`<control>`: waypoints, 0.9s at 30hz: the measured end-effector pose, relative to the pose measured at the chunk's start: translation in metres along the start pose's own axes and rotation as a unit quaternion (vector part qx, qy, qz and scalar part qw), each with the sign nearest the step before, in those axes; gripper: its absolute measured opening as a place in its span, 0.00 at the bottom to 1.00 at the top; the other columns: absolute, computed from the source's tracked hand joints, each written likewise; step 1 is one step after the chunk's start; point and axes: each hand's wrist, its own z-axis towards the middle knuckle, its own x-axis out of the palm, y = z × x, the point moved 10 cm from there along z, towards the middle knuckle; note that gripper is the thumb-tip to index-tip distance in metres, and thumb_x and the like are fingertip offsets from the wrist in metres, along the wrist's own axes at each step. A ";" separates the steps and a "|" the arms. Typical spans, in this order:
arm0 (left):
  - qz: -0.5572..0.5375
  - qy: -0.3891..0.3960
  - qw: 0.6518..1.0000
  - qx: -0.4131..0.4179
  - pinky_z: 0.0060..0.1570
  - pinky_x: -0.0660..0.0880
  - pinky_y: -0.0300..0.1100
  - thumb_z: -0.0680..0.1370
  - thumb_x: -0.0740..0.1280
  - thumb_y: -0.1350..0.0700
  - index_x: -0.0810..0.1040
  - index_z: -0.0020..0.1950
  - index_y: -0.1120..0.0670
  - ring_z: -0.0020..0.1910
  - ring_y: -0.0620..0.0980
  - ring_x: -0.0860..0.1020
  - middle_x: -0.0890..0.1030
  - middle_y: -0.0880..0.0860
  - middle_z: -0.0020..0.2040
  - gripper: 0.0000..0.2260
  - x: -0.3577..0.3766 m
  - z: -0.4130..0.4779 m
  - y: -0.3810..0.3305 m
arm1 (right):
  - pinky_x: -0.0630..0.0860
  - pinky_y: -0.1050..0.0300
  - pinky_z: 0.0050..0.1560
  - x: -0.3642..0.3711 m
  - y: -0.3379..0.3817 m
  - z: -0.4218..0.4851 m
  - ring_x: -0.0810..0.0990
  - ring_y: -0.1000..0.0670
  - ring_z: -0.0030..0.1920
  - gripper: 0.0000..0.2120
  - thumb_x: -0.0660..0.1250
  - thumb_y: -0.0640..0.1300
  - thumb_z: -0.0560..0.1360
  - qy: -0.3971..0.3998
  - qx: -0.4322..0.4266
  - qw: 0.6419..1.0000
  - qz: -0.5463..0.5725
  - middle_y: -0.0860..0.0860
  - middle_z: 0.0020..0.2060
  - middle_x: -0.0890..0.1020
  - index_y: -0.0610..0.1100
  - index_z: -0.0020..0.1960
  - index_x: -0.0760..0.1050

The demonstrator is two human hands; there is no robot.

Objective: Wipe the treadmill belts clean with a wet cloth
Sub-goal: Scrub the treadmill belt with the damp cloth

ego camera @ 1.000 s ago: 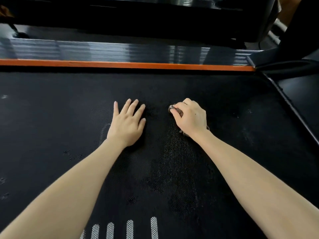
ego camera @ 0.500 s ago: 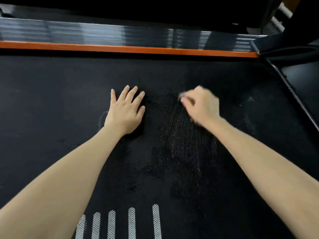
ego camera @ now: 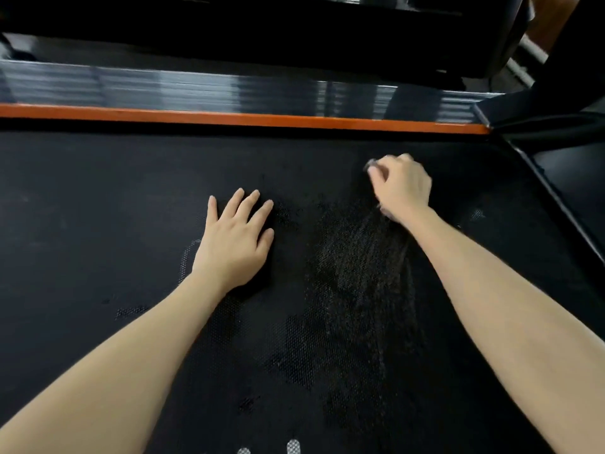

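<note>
Treadmill belt, black and textured, carries the flat, spread left hand. The right hand grips a cloth. An orange strip borders it.

L hand flat w/ fingers splayed; R hand curled tight.

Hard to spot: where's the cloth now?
Head view, right of centre: the cloth is bunched under the right hand on the treadmill belt, near the orange strip.
</note>
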 end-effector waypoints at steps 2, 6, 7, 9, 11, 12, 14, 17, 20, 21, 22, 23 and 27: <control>0.005 -0.004 1.000 -0.004 0.73 0.43 0.59 0.75 0.38 0.41 0.60 0.76 0.50 0.76 0.54 0.51 0.60 0.53 0.76 0.33 0.000 0.001 0.001 | 0.72 0.51 0.47 0.010 -0.013 0.023 0.78 0.39 0.52 0.18 0.56 0.55 0.80 -0.005 0.114 0.993 -0.002 0.42 0.52 0.78 0.45 0.57 0.78; 0.002 -0.002 1.000 -0.003 0.73 0.44 0.60 0.75 0.39 0.41 0.62 0.75 0.51 0.76 0.55 0.52 0.60 0.54 0.76 0.33 -0.002 0.001 0.000 | 0.72 0.53 0.44 0.016 0.072 -0.010 0.79 0.40 0.47 0.16 0.59 0.54 0.79 -0.001 -0.018 0.998 0.053 0.42 0.48 0.79 0.46 0.54 0.80; 0.000 -0.001 1.000 -0.001 0.73 0.44 0.60 0.75 0.39 0.41 0.62 0.75 0.51 0.76 0.55 0.52 0.60 0.54 0.76 0.33 -0.002 0.001 0.000 | 0.73 0.53 0.41 0.014 0.096 -0.031 0.79 0.41 0.44 0.15 0.60 0.54 0.78 0.007 -0.093 0.992 0.081 0.43 0.45 0.80 0.46 0.52 0.81; -0.002 0.003 1.000 0.003 0.73 0.44 0.60 0.75 0.39 0.41 0.62 0.75 0.51 0.76 0.55 0.52 0.60 0.54 0.76 0.33 -0.002 0.001 -0.001 | 0.74 0.54 0.36 0.007 0.120 -0.068 0.79 0.44 0.40 0.15 0.61 0.54 0.76 0.029 -0.206 0.970 0.123 0.46 0.41 0.79 0.46 0.51 0.81; 0.002 -0.001 1.000 0.001 0.73 0.44 0.60 0.75 0.39 0.41 0.61 0.75 0.51 0.76 0.55 0.52 0.60 0.54 0.76 0.32 -0.002 0.000 0.000 | 0.74 0.56 0.35 -0.002 0.112 -0.074 0.80 0.46 0.41 0.16 0.60 0.56 0.75 0.032 -0.257 0.958 0.124 0.48 0.41 0.79 0.48 0.51 0.82; 0.003 0.000 1.000 0.001 0.73 0.44 0.60 0.75 0.39 0.41 0.61 0.75 0.51 0.76 0.55 0.52 0.60 0.54 0.76 0.32 -0.002 0.001 0.000 | 0.75 0.55 0.38 -0.003 0.094 -0.061 0.80 0.45 0.43 0.15 0.60 0.56 0.75 0.022 -0.235 0.966 0.105 0.48 0.42 0.80 0.50 0.51 0.82; 0.004 0.005 1.000 -0.002 0.73 0.43 0.59 0.75 0.39 0.41 0.60 0.76 0.50 0.76 0.54 0.51 0.60 0.53 0.76 0.32 0.000 0.001 0.001 | 0.74 0.53 0.45 -0.002 0.032 -0.014 0.79 0.42 0.49 0.13 0.61 0.55 0.77 -0.015 -0.089 0.994 0.062 0.45 0.47 0.80 0.51 0.54 0.81; 0.003 -0.007 1.000 -0.005 0.73 0.45 0.60 0.76 0.41 0.42 0.62 0.75 0.50 0.76 0.55 0.53 0.61 0.54 0.76 0.30 -0.001 0.001 0.001 | 0.70 0.52 0.46 0.009 -0.030 0.032 0.78 0.38 0.50 0.19 0.57 0.55 0.80 -0.033 0.118 0.992 0.012 0.40 0.50 0.79 0.43 0.58 0.78; 0.002 -0.011 1.000 -0.003 0.73 0.47 0.61 0.77 0.43 0.42 0.64 0.74 0.51 0.76 0.55 0.55 0.63 0.54 0.75 0.29 -0.001 0.001 0.001 | 0.68 0.54 0.44 0.021 0.002 0.045 0.78 0.39 0.50 0.19 0.56 0.55 0.81 -0.029 0.122 0.992 0.001 0.41 0.51 0.78 0.43 0.58 0.78; 0.001 -0.012 1.000 -0.003 0.73 0.48 0.61 0.77 0.43 0.42 0.64 0.74 0.51 0.76 0.55 0.55 0.63 0.54 0.75 0.29 -0.001 0.001 0.001 | 0.67 0.55 0.43 0.026 0.021 0.047 0.78 0.40 0.50 0.19 0.56 0.55 0.81 -0.024 0.105 0.994 0.008 0.42 0.51 0.79 0.44 0.58 0.78; -0.001 -0.012 1.000 -0.003 0.73 0.48 0.61 0.77 0.43 0.42 0.64 0.74 0.51 0.76 0.55 0.55 0.63 0.54 0.75 0.29 -0.001 0.000 0.001 | 0.68 0.55 0.44 0.030 0.041 0.047 0.78 0.41 0.49 0.19 0.56 0.55 0.81 -0.017 0.082 0.996 0.020 0.42 0.50 0.79 0.45 0.58 0.78; -0.003 -0.011 1.000 -0.003 0.72 0.48 0.61 0.77 0.43 0.42 0.65 0.74 0.51 0.76 0.56 0.55 0.64 0.54 0.74 0.29 -0.001 0.000 0.000 | 0.70 0.55 0.44 0.036 0.064 0.046 0.78 0.41 0.49 0.18 0.56 0.55 0.80 -0.008 0.050 0.998 0.035 0.43 0.50 0.79 0.45 0.57 0.79; -0.015 -0.010 1.000 -0.001 0.73 0.47 0.61 0.76 0.43 0.42 0.64 0.74 0.50 0.76 0.55 0.55 0.64 0.54 0.75 0.29 -0.003 0.000 0.000 | 0.73 0.51 0.49 0.044 0.125 0.032 0.76 0.43 0.53 0.17 0.59 0.56 0.79 0.037 -0.112 0.990 0.079 0.45 0.53 0.78 0.47 0.61 0.77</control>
